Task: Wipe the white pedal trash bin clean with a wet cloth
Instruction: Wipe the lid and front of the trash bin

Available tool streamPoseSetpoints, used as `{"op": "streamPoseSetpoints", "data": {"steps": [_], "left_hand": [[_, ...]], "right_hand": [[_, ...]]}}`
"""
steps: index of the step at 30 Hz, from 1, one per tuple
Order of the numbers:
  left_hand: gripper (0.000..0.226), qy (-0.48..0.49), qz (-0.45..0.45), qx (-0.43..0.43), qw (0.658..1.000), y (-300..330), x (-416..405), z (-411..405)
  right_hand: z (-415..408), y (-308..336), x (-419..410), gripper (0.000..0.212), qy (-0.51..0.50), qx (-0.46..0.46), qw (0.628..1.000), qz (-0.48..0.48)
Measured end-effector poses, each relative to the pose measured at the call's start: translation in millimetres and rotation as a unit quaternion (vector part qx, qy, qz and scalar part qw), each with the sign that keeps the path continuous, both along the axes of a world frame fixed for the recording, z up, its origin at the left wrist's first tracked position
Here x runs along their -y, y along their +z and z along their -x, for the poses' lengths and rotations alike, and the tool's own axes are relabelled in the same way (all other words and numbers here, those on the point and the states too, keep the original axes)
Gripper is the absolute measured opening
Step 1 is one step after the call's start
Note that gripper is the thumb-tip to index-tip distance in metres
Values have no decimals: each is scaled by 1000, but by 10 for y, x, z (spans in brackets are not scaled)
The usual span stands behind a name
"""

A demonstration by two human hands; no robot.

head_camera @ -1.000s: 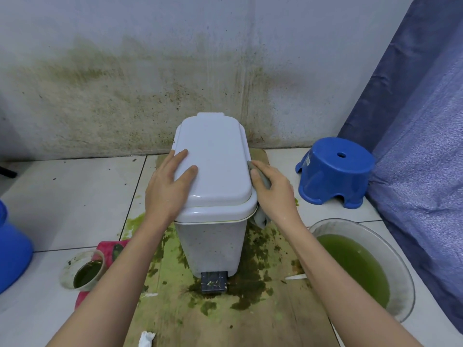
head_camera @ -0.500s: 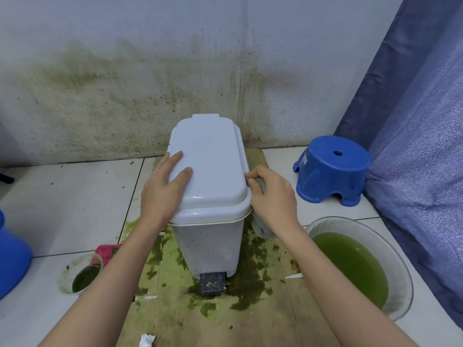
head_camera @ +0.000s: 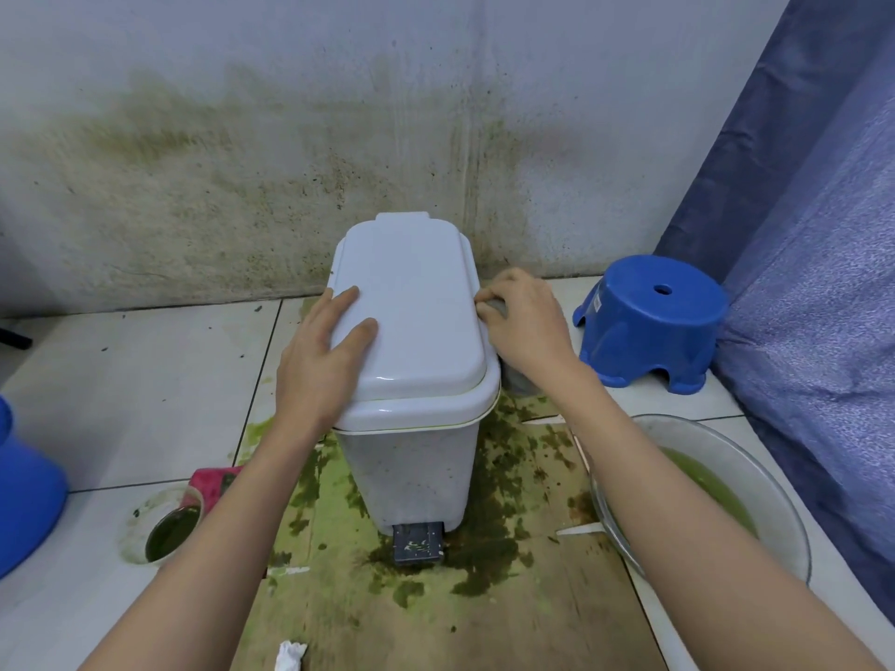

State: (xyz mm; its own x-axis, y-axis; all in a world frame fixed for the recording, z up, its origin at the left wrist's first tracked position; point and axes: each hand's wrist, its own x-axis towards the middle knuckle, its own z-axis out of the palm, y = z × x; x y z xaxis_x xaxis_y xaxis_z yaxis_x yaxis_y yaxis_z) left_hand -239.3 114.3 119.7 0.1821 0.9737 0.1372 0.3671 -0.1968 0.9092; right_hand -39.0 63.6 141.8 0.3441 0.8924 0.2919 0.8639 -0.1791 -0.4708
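The white pedal trash bin (head_camera: pixel 416 457) stands upright on a stained cardboard sheet (head_camera: pixel 484 602), lid down, its dark pedal (head_camera: pixel 417 543) facing me. My left hand (head_camera: pixel 323 353) lies flat on the lid's left side, fingers straight. My right hand (head_camera: pixel 525 322) grips a grey cloth (head_camera: pixel 518 380) and presses it against the bin's right side just under the lid rim, toward the back. Most of the cloth is hidden by the hand; a fold hangs below the wrist.
A blue plastic stool (head_camera: pixel 649 322) sits right of the bin. A metal basin (head_camera: pixel 775 481) of green water is near my right forearm. A small cup (head_camera: pixel 169 530) of dark green liquid, a pink item (head_camera: pixel 213 484) and a blue bucket (head_camera: pixel 24 496) lie left. Stained wall behind, blue curtain (head_camera: pixel 813 263) right.
My right hand has slid the cloth along the bin's right side from the front toward the back. The left hand has stayed flat on the lid.
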Motion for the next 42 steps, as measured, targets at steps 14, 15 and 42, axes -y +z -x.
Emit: {"op": "streamPoseSetpoints", "data": {"steps": [14, 15, 42], "left_hand": [[59, 8, -9, -17, 1000, 10, 7, -26], [58, 7, -11, -17, 1000, 5, 1, -24], [47, 5, -3, -55, 998, -3, 28, -2]], "right_hand": [[-58, -23, -192, 22, -26, -65, 994, -87], [-113, -29, -359, 19, -33, -83, 992, -86], [557, -481, 985, 31, -9, -405, 896, -181]]}}
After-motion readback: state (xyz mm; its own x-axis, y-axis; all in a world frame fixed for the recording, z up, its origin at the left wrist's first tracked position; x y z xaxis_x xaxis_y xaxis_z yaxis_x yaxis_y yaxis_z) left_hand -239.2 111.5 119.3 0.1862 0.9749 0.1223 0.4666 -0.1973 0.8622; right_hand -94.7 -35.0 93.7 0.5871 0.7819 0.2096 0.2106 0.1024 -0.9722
